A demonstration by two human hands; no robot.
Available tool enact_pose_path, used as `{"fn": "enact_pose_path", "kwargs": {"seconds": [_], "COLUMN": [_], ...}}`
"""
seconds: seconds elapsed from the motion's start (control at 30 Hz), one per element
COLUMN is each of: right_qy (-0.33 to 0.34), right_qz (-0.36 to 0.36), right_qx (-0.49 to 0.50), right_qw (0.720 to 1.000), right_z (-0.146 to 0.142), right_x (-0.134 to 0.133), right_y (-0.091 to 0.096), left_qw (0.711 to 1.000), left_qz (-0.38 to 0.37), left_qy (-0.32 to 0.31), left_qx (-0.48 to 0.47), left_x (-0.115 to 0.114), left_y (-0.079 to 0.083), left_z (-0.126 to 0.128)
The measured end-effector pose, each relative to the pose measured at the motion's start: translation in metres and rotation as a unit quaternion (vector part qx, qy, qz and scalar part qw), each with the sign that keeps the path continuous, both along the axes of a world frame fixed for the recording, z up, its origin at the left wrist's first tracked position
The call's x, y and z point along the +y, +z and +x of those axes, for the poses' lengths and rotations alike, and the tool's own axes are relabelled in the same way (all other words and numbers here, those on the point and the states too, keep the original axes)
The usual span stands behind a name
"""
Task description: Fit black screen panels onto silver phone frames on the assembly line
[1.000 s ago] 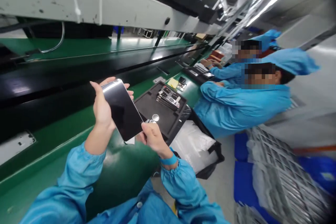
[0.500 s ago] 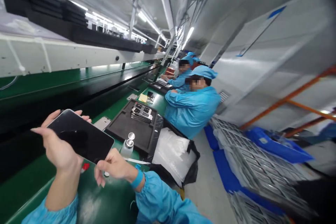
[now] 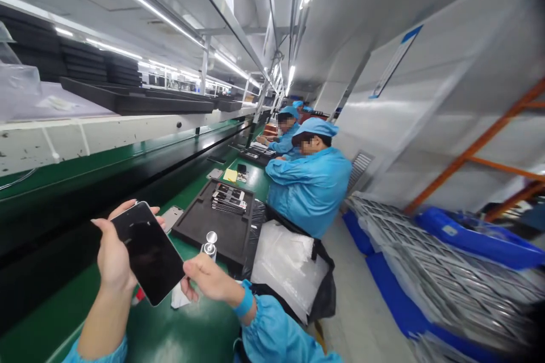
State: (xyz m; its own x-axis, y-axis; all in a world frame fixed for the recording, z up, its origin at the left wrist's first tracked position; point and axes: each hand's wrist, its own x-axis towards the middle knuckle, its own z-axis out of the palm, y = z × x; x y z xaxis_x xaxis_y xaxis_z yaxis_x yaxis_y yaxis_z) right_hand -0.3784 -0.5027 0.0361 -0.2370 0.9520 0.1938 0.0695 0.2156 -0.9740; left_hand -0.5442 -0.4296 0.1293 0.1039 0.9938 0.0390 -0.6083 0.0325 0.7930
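Observation:
A smartphone with a dark, glossy screen is held tilted above the green bench, its screen turned toward me. My left hand wraps round its left edge, thumb on the near side and fingertips showing behind the top. The lower right edge is pinched by my right hand, which wears a blue wrist strap. Beneath that hand lies a small white piece, partly covered. A bit of something red shows by my left wrist. Just beyond my right hand stands a bottle with a raised metal lid.
A black tray bears a stack of phone parts. A white bag in a black liner is at the bench's right side. Co-workers in blue sit farther along. A raised shelf runs along the left; wrapped racks stand right.
The phone has turned to a steeper slant and sits lower and farther right in view. Both hands still hold it. The camera view has shifted, and more of the white piece shows.

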Motion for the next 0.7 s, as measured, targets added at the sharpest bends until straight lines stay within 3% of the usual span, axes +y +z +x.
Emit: {"fn": "enact_pose_path", "kwargs": {"seconds": [0.07,0.17,0.27,0.37,0.43,0.5,0.57,0.63,0.7], "right_qy": [-0.062,-0.159,-0.195,-0.216,-0.214,-0.233,-0.297,-0.377,-0.423], "right_qz": [0.054,0.081,0.043,0.027,0.021,0.03,0.049,0.048,0.031], "right_qx": [0.045,0.096,0.1,0.112,0.115,0.093,0.009,-0.098,-0.145], "right_qw": [0.996,0.979,0.975,0.97,0.97,0.968,0.954,0.92,0.894], "right_z": [0.006,0.016,0.02,0.018,0.024,0.043,0.077,0.121,0.165], "right_x": [-0.006,-0.008,-0.007,-0.001,0.004,0.006,0.007,0.006,0.007], "right_y": [0.008,0.015,0.004,-0.015,-0.024,-0.029,-0.033,-0.037,-0.042], "left_qw": [0.995,0.954,0.92,0.901,0.916,0.956,0.981,0.99,0.988], "left_qz": [0.026,0.076,0.094,0.085,0.063,0.04,0.032,0.04,0.076], "left_qy": [-0.095,-0.271,-0.356,-0.399,-0.369,-0.259,-0.147,-0.058,-0.029], "left_qx": [0.032,0.103,0.138,0.149,0.147,0.135,0.124,0.124,0.129], "left_x": [-0.002,-0.01,-0.021,-0.02,-0.006,0.022,0.059,0.095,0.124], "left_y": [-0.011,-0.028,-0.043,-0.053,-0.057,-0.06,-0.06,-0.06,-0.06], "left_z": [0.006,0.019,0.033,0.043,0.042,0.034,0.021,0.009,0.001]}}
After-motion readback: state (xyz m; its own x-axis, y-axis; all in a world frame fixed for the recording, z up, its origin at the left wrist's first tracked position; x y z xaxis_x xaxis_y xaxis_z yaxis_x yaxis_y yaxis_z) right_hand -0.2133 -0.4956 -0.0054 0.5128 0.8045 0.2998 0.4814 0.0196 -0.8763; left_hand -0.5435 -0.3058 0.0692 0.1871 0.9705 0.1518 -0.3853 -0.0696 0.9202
